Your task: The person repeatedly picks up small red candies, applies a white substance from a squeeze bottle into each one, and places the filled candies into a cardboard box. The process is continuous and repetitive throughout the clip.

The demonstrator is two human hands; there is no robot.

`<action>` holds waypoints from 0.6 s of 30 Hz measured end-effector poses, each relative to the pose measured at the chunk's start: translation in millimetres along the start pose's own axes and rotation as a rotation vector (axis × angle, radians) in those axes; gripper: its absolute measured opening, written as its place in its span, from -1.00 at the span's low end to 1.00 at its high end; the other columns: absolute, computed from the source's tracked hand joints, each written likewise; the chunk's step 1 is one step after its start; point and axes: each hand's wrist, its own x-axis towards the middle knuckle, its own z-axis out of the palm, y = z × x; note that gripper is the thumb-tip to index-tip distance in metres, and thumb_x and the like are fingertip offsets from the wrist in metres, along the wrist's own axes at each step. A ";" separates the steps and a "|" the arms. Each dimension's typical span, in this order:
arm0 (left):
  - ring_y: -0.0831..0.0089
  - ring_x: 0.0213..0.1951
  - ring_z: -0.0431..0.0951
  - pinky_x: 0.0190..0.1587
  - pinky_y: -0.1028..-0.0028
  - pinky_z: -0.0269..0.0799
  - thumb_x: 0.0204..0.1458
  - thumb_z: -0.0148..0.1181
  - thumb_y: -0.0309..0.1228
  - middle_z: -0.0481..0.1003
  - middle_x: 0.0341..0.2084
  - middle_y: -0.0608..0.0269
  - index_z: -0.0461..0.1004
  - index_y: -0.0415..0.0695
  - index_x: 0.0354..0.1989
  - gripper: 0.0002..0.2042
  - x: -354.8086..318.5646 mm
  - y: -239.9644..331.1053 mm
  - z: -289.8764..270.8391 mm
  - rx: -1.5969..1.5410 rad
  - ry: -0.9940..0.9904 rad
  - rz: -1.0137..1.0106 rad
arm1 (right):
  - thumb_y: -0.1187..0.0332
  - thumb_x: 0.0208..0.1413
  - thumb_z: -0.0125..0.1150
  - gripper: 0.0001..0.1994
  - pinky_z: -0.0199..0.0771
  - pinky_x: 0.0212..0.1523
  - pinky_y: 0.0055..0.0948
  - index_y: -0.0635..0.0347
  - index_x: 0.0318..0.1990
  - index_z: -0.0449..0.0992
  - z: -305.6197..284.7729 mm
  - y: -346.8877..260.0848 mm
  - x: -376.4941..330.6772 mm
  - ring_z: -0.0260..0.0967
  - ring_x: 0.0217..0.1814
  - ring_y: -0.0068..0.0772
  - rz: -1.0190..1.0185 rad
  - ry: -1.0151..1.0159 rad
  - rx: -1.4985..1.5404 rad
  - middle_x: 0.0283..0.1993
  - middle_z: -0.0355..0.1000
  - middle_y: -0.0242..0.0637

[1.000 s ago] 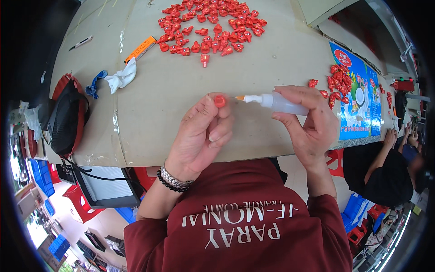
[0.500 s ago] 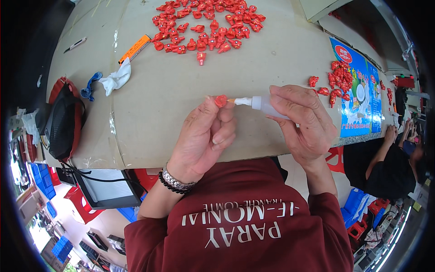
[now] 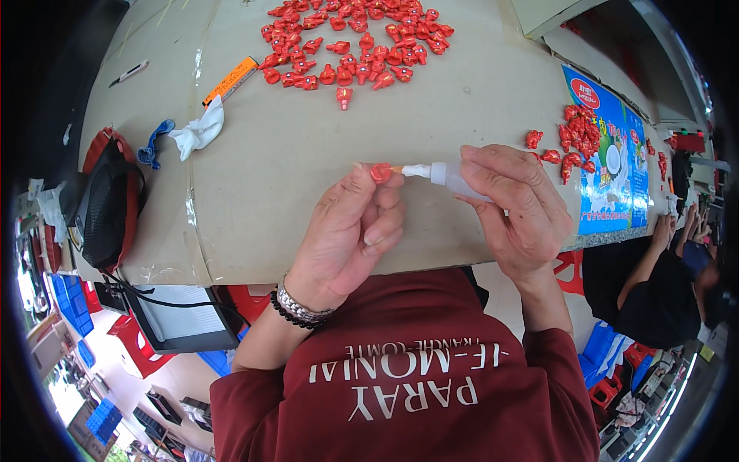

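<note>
Left fingers [image 3: 355,187] pinch red piece [image 3: 381,173]; right fingers [image 3: 504,164] grip bottle [image 3: 458,180], partly hidden; nozzle tip's [image 3: 397,169] contact with piece unclear.

A small red piece [image 3: 381,173] is held at the orange tip [image 3: 396,169] of a sideways, white-nozzled translucent bottle [image 3: 456,179].

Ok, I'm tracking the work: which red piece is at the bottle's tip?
The red piece pinched in the left hand; the others lie away from the bottle.
</note>
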 end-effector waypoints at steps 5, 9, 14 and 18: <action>0.68 -0.64 0.14 -0.66 0.66 0.03 0.28 -0.21 -0.12 0.28 -0.47 0.39 0.35 -0.21 -0.26 -0.63 -0.5 0.1 3.6 0.030 0.036 0.024 | 0.72 -0.35 0.20 -0.70 0.52 -0.28 -0.34 0.35 -0.33 0.56 -4.7 -2.9 2.9 0.47 -0.30 -0.17 0.009 0.000 -0.020 -0.28 0.49 -0.11; 0.68 -0.64 0.14 -0.65 0.66 0.03 0.27 -0.19 -0.12 0.27 -0.48 0.39 0.35 -0.20 -0.26 -0.64 -1.4 1.4 7.3 0.039 0.066 0.034 | 0.72 -0.35 0.20 -0.71 0.53 -0.27 -0.34 0.35 -0.34 0.57 -5.7 -4.1 3.7 0.48 -0.29 -0.16 0.013 -0.004 -0.048 -0.29 0.49 -0.11; 0.68 -0.64 0.14 -0.65 0.66 0.03 0.26 -0.16 -0.13 0.28 -0.47 0.39 0.35 -0.21 -0.26 -0.65 -2.2 0.7 6.8 0.060 0.058 0.055 | 0.72 -0.35 0.20 -0.72 0.54 -0.28 -0.34 0.35 -0.35 0.56 -4.3 -3.4 2.4 0.48 -0.30 -0.17 0.010 -0.014 -0.049 -0.29 0.49 -0.10; 0.68 -0.64 0.14 -0.65 0.67 0.03 0.26 -0.12 -0.19 0.29 -0.46 0.38 0.36 -0.18 -0.23 -0.72 -2.3 1.0 4.9 0.076 0.041 0.081 | 0.72 -0.35 0.19 -0.72 0.54 -0.28 -0.34 0.34 -0.35 0.56 -3.9 -2.7 1.7 0.48 -0.31 -0.17 0.002 -0.012 -0.056 -0.29 0.49 -0.11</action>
